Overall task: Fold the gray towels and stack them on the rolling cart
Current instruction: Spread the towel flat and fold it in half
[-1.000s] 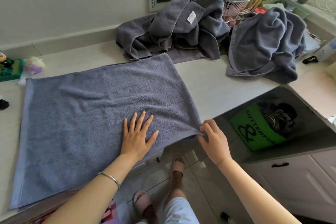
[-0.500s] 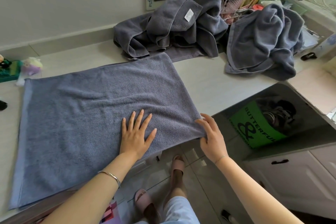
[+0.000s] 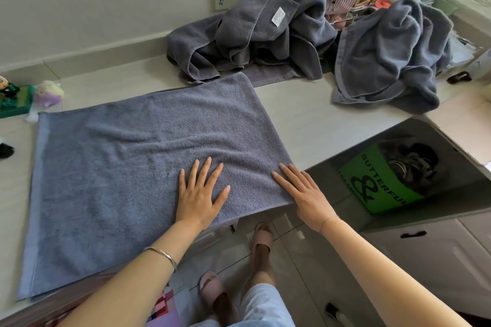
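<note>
1. A flat, rectangular gray terry towel [image 3: 148,167] lies spread on the pale stone countertop [image 3: 318,117], its near edge running along the counter's front lip and its near right corner reaching the edge beside an open dark bin [image 3: 398,178].
2. The risk, as judged here: that overhanging edge could slide off toward the floor if either palm lifts before the next fold is gripped, and the shallow ripples ahead of the fingers could get pressed into the fold as creases.
3. The left hand [image 3: 199,194] rests palm-down on the towel's near middle, fingers spread apart, gripping nothing.
4. The right hand [image 3: 303,191] lies flat over the towel's near right corner, fingers extended and nearly together, pinning the cloth, not pinching it.
5. Behind the spread towel, a crumpled heap of gray towels [image 3: 255,34] sits against the wall, touching its far corner; a second rumpled gray towel [image 3: 388,53] lies well apart to the right.
6. No rolling cart is in view, so the stacking spot cannot be told.
</note>
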{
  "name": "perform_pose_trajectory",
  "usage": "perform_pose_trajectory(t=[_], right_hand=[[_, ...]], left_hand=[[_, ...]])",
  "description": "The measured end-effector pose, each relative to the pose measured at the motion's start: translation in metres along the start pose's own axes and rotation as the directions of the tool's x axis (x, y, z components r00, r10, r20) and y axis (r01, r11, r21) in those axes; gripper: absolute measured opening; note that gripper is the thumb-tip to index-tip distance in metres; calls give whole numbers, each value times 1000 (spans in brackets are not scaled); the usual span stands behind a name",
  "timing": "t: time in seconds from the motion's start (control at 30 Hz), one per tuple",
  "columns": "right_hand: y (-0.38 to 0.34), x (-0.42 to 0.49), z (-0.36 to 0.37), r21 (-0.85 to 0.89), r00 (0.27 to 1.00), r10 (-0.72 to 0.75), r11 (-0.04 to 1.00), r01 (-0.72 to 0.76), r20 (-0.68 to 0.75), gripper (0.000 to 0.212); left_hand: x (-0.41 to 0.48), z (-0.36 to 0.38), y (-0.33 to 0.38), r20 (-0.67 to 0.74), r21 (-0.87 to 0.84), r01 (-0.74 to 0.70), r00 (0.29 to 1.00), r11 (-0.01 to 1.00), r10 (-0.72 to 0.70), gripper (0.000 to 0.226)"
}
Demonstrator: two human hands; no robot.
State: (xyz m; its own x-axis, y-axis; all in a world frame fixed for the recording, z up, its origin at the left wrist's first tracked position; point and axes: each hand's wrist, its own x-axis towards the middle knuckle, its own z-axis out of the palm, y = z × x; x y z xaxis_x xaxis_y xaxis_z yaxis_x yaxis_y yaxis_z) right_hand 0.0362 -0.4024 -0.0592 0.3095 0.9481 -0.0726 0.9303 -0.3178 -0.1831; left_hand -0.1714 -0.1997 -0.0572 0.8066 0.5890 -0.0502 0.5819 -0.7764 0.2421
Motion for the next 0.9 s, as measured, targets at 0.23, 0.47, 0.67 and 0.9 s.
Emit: perform_pose_trajectory(t=[0.23,0.47,0.67,0.9], right_hand=[[16,-14,-17,45,1000,-24,999,23,11,77],[1,28,-31,195,1000,10,981,-12,14,61],[-21,106,-34,201,973,-158,972,123,171,76],[-11,102,-32,136,978,-161,980,143,133,57]], left_hand=[[0,1,-1,27,1,-2,1000,1000,2,75],[31,-16,-20,23,-48,113,993,992,-112,77],[56,-19,-47,58,43,245,967,968,-248,74],[33,-10,-45,28,26,211,977,977,-212,70]])
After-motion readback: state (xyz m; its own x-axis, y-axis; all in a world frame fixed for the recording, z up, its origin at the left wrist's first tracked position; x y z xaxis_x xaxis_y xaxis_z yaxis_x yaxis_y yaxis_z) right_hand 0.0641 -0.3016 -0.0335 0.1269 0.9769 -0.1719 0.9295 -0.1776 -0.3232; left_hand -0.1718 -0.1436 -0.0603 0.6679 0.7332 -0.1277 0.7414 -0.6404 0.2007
